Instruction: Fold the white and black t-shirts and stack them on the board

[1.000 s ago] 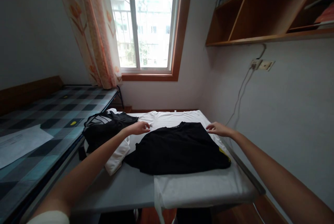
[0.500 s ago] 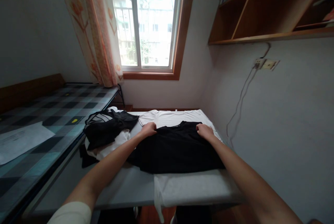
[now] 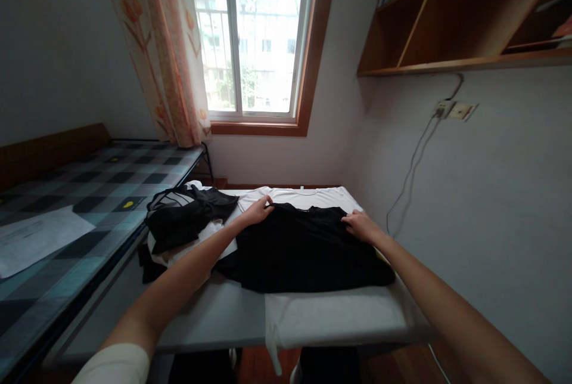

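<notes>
A black T-shirt [image 3: 308,253] lies spread on the table, its neckline toward the window. My left hand [image 3: 258,211] pinches its left shoulder near the collar. On the other side, my right hand [image 3: 361,226] is at the right shoulder, fingers bent onto the black cloth. Beneath and behind the T-shirt lies a white shirt [image 3: 326,195], its far part flat by the wall. White cloth [image 3: 339,318] also hangs at the table's front edge.
A heap of black and white clothes [image 3: 179,226] sits left on the table [image 3: 223,324]. Beside it stands a bed with a checked mattress [image 3: 134,178], bearing a paper sheet [image 3: 42,238]. A wooden shelf [image 3: 447,65] overhangs at right; a cable [image 3: 409,181] hangs from a socket.
My right hand has shifted slightly right and its fingers have loosened somewhat. My left hand has risen a little with the shoulder cloth. The T-shirt's right side now spreads wider.
</notes>
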`<state>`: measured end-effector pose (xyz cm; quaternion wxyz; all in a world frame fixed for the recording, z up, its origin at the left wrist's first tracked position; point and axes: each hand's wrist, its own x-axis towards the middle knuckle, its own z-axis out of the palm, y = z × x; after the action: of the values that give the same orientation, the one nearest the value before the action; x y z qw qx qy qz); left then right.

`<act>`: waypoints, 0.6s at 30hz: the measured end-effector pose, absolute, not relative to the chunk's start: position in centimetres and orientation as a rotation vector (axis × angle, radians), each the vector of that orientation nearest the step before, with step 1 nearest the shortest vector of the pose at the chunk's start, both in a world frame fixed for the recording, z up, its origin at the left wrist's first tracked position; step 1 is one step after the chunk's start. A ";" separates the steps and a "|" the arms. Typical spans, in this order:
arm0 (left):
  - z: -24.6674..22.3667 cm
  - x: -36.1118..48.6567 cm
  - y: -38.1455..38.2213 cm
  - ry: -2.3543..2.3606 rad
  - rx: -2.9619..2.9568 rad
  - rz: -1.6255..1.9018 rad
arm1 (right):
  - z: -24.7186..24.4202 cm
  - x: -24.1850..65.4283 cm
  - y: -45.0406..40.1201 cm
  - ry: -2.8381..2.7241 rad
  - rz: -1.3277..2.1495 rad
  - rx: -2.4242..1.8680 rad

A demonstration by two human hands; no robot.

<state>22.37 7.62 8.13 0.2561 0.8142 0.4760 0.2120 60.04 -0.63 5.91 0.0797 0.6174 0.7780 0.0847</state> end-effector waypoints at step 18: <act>8.7 21.7 6.0 1.039 2.506 0.422 | 5.0 58.7 2.7 2.397 -0.279 2.079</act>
<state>21.67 6.00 8.69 0.1966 0.8950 0.3710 0.1505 58.73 2.73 5.01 -0.0218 0.6525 0.7524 -0.0876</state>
